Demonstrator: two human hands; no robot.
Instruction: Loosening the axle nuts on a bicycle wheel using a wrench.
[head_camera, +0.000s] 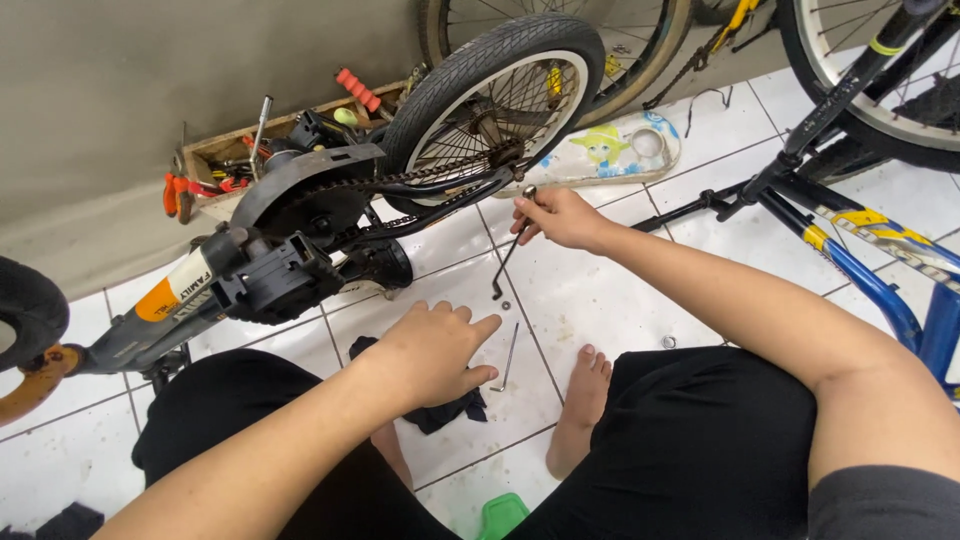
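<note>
A small bicycle lies upside down on the white tiled floor, its rear wheel (497, 95) at top centre and its black chain guard (300, 175) to the left. My right hand (562, 217) is closed on a thin metal rod tool (510, 250), near the wheel's hub (505, 155). My left hand (435, 350) rests over a black cloth (445, 412) on the floor, fingers loosely spread, holding nothing. A small hex key (508, 358) lies just right of its fingers. A tiny washer (506, 305) sits on the tile between the two hands.
A wooden tool box (225, 150) with pliers and screwdrivers stands against the wall at left. A blue bicycle frame (870, 270) stands at right. A white cartoon-printed chain cover (610, 150) lies behind the wheel. My bare foot (582, 405) and a green object (500, 515) are near the bottom.
</note>
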